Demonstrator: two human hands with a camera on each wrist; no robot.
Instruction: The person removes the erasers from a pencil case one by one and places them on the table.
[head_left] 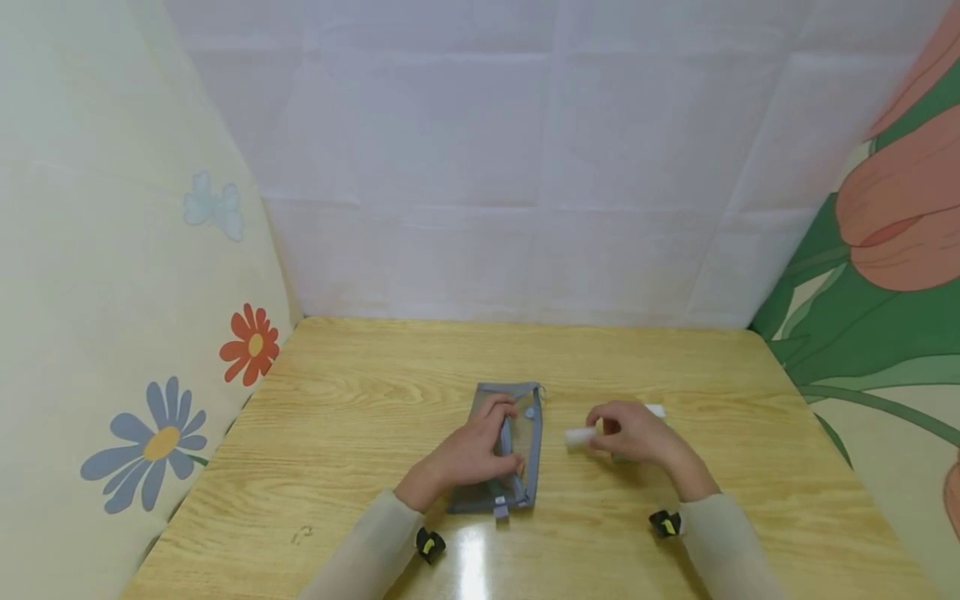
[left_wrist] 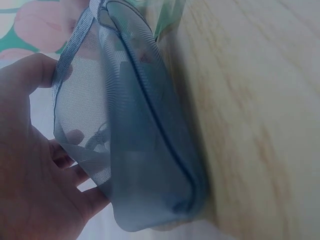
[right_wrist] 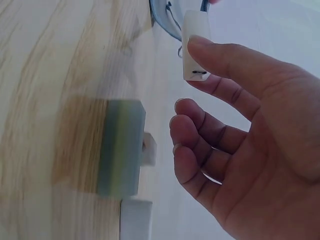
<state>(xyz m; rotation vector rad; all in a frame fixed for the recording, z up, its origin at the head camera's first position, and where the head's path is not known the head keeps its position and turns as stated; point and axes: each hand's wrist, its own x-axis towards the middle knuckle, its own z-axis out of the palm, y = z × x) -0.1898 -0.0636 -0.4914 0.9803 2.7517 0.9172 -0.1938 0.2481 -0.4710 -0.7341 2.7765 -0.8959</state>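
A grey-blue mesh zip pouch [head_left: 536,450] lies on the table, its mouth held apart. My left hand [head_left: 471,452] grips its upper edge; in the left wrist view the thumb is on one side of the mesh rim and the fingers on the other. To the right of the pouch, my right hand [head_left: 636,432] pinches a small white block [right_wrist: 195,25] between thumb and forefinger, above the table. That block looks like an eraser, with a small black mark near one end. The right hand's other fingers are loosely curled with nothing in them.
Beside the right hand, a green block with a yellow stripe [right_wrist: 120,150] stands on the table. A small white piece [right_wrist: 150,150] is behind it and a white block [right_wrist: 136,220] next to it. A small tab [head_left: 501,512] sticks out from the pouch's near edge.
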